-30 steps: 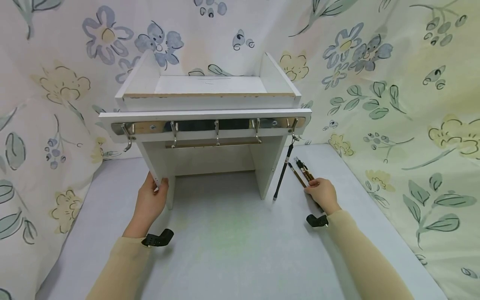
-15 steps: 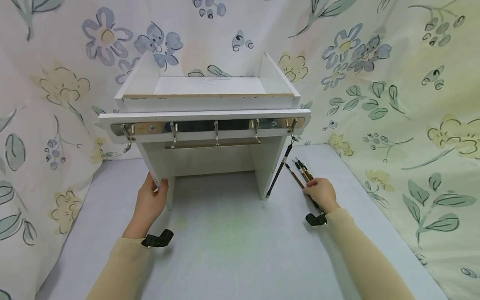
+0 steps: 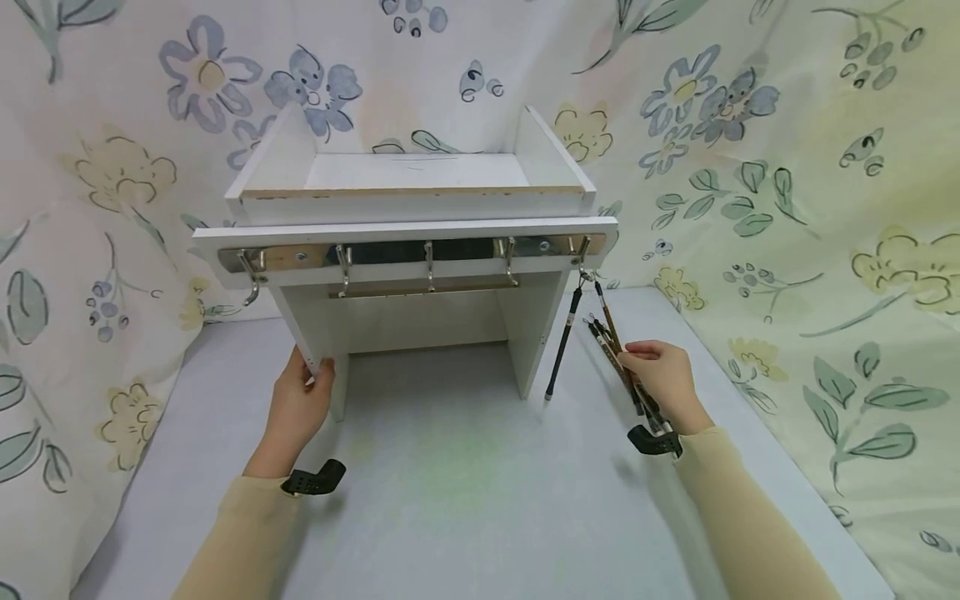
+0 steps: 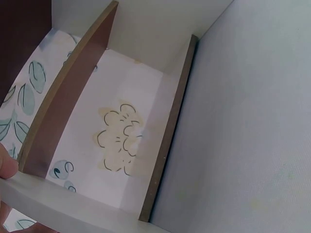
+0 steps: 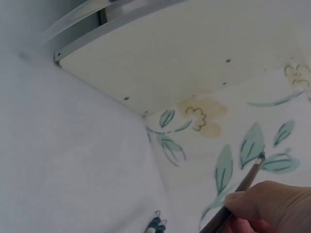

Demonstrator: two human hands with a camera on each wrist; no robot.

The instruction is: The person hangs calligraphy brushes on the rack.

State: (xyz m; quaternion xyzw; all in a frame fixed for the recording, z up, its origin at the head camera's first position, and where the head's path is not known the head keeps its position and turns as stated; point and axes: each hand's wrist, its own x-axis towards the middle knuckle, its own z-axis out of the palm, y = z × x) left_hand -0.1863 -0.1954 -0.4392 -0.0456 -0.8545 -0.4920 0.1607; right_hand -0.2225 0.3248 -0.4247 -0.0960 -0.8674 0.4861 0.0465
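Note:
A white shelf unit (image 3: 420, 204) stands on the grey table, with a metal rail of hooks (image 3: 427, 252) across its front. My left hand (image 3: 300, 400) grips the lower edge of the shelf's left side panel; a fingertip (image 4: 7, 162) shows on that panel in the left wrist view. My right hand (image 3: 663, 375) holds a bundle of brown and black brushes (image 3: 617, 350) lifted off the table, tips pointing up at the rightmost hook (image 3: 583, 257). A black brush (image 3: 564, 343) hangs from that hook beside the right side panel. In the right wrist view my fingers (image 5: 272, 206) pinch a brush handle (image 5: 248, 180).
The grey table (image 3: 465, 483) stretches in front of the shelf. Floral cloth (image 3: 787, 167) covers the wall behind and both sides, close to the table's right edge. The shelf's right panel (image 5: 184, 53) stands just left of my right hand.
My right hand has lifted the brushes off the table and raised them toward the rightmost hook. The hanging black brush swung a little. My left hand stayed on the shelf.

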